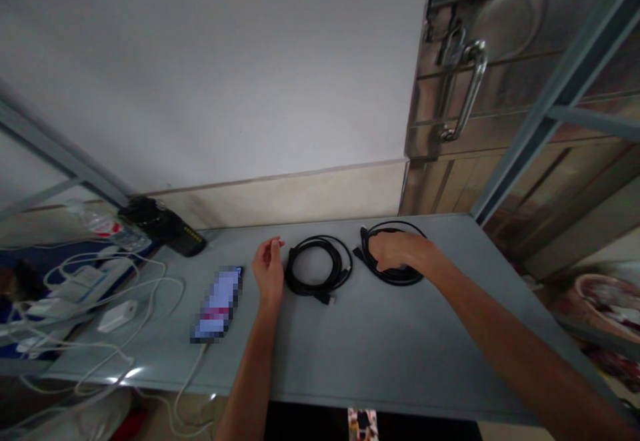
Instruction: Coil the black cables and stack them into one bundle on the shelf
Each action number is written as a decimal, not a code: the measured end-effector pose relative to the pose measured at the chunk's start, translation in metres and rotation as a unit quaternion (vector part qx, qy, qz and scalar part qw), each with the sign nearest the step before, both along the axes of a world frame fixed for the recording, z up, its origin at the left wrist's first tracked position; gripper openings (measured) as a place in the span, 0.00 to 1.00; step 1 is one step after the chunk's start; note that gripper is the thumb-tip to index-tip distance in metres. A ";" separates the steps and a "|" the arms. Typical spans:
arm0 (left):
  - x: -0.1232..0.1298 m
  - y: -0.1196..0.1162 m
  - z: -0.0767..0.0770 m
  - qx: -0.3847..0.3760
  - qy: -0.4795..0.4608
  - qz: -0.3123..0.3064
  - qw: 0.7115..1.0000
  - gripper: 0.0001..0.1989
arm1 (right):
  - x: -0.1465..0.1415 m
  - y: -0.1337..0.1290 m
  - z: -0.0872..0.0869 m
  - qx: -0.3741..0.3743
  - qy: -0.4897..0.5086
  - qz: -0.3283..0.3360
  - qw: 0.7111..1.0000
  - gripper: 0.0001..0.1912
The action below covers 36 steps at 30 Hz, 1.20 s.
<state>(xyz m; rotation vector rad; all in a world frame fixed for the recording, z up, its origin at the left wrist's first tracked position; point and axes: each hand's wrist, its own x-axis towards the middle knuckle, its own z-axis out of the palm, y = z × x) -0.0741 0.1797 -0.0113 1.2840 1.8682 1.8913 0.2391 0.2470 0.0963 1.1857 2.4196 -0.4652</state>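
Note:
Two coiled black cables lie on the grey table. The left coil [314, 290] has a connector end at its front. Just left of it is my left hand [269, 264], fingers curled together, with no object visible in them. Over the right coil [400, 278] rests my right hand [393, 250], touching it; its fingertips are turned down and hidden, so their hold on the cable is unclear. Connector ends stick out at that coil's left side. A phone [219, 304] with a white cable lies left of my left hand.
On the grey table [380, 361], a black device [167, 227] and a plastic bottle [113, 227] stand at the back left. White cords, a white adapter [118, 316] and power strips cover the left end. Metal frame posts rise at both sides, with a wall behind.

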 end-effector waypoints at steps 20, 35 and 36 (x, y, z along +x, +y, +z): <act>0.002 0.000 0.001 -0.010 0.015 -0.026 0.999 0.24 | 0.047 0.013 0.038 0.056 0.138 -0.070 0.986 0.18; 0.009 -0.003 0.007 -0.008 0.020 -0.028 0.999 0.24 | 0.065 0.002 0.080 0.396 0.552 -0.217 0.701 0.21; 0.011 -0.004 0.009 -0.004 0.018 -0.029 0.999 0.24 | 0.063 -0.003 0.082 0.392 0.596 -0.216 0.667 0.22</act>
